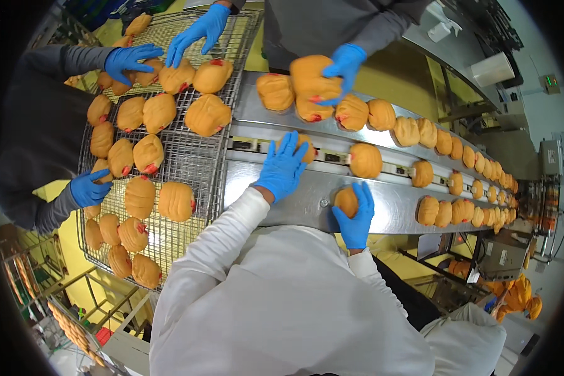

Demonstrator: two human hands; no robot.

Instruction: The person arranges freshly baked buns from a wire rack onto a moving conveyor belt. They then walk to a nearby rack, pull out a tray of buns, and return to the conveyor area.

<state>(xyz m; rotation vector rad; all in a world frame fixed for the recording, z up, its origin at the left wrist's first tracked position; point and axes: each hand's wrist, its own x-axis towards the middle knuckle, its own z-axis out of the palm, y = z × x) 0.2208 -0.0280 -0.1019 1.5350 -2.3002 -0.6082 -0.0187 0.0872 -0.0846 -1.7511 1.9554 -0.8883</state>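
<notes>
Blue gloves cover both my hands. My left hand (283,166) reaches over the middle channel of the conveyor, its fingers stretched and slightly apart against a bun (305,149) that they partly cover. On the near metal ledge, my right hand (357,216) cups another golden bun (345,202) between thumb and fingers. Further right along the channel lies a larger bun (365,160). To the left, a wire rack (197,166) bears several buns, many with red filling at one end.
Across the conveyor, a co-worker's gloved hand (344,69) grips a bun (313,75). Other co-worker hands (131,61) work over the rack from the left and far side. Rows of buns line both metal ledges (388,210) toward the right. A spray bottle (443,26) stands on the far table.
</notes>
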